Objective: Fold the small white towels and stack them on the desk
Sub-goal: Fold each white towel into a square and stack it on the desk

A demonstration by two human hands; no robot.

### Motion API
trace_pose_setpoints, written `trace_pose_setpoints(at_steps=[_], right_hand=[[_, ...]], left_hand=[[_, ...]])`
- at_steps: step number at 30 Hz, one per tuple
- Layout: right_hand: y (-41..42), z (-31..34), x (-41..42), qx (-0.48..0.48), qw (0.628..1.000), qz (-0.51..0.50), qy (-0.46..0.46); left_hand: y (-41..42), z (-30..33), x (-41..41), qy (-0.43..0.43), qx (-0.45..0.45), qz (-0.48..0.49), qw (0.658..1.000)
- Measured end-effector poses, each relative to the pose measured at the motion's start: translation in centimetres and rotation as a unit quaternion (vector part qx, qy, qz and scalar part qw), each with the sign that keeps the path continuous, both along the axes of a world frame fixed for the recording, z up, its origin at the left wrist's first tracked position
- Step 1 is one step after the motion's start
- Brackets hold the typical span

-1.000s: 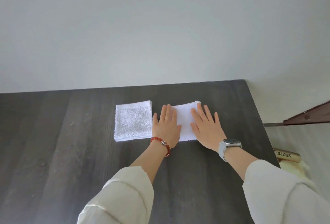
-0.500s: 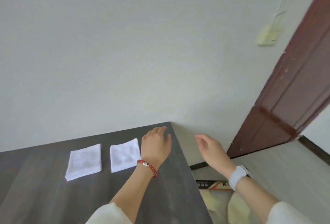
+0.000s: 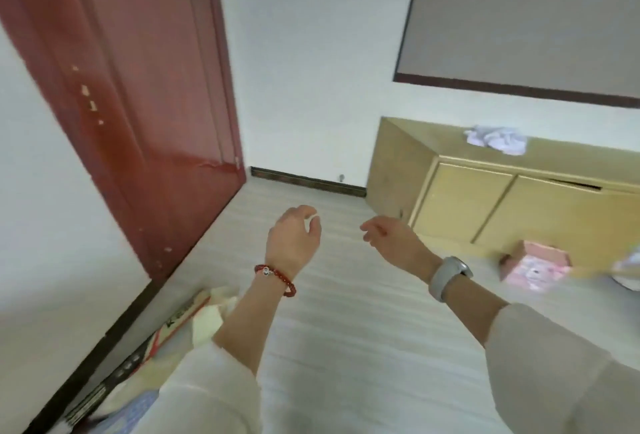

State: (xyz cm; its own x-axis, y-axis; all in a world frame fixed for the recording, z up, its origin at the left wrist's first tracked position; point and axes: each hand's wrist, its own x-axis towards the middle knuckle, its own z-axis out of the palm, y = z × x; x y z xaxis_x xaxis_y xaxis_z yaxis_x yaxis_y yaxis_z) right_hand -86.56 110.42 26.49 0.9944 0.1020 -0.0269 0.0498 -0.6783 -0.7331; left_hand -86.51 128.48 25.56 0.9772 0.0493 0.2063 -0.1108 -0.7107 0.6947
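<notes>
My left hand (image 3: 294, 238), with a red bead bracelet (image 3: 275, 277) at its wrist, and my right hand (image 3: 393, 245), with a grey watch (image 3: 448, 276) at its wrist, both hang in the air over the pale floor (image 3: 346, 329), fingers loosely curled and grasping nothing. Beyond the right hand stands one low yellow cabinet (image 3: 485, 198) against the wall, and on its top lies one crumpled heap of white towels (image 3: 497, 139), well apart from both hands; how many towels the heap holds cannot be told. One pink box (image 3: 535, 265) sits on the floor before the cabinet. To the left stands one red door (image 3: 131, 87); beneath it some flat packaging (image 3: 180, 322) lies along the wall. The desk is not in view, so no folded stack can be counted here. As a judgement, the heap remains unfolded work: it has yet to be fetched, folded and stacked, so the task is unfinished.
</notes>
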Motion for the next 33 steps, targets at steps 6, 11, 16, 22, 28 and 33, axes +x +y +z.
trace_pose_setpoints(at_steps=[6, 11, 16, 22, 28, 33], right_hand=[[-18.3, -3.7, 1.0, 0.004, 0.980, -0.192, 0.060], [-29.3, -5.3, 6.7, 0.024, 0.961, -0.269, 0.061], [-39.5, -4.7, 17.0, 0.051, 0.949, -0.307, 0.043], [-50.8, -2.4, 26.2, 0.104, 0.925, -0.366, 0.020], [-63.9, -4.6, 33.2, 0.114, 0.908, -0.403, 0.028], [-74.4, -6.9, 41.6, 0.118, 0.917, -0.379, 0.045]], left_hand=[[-18.7, -2.4, 7.0, 0.025, 0.004, -0.183, 0.983], [-30.4, -4.5, 15.4, 0.044, 0.004, -0.255, 0.966], [-40.9, -3.7, 27.5, 0.037, -0.021, -0.268, 0.962], [-54.6, -1.4, 38.9, 0.031, -0.028, -0.293, 0.955], [-68.2, -3.2, 46.4, 0.046, -0.016, -0.345, 0.937], [-76.9, -7.6, 54.0, 0.108, -0.016, -0.313, 0.943]])
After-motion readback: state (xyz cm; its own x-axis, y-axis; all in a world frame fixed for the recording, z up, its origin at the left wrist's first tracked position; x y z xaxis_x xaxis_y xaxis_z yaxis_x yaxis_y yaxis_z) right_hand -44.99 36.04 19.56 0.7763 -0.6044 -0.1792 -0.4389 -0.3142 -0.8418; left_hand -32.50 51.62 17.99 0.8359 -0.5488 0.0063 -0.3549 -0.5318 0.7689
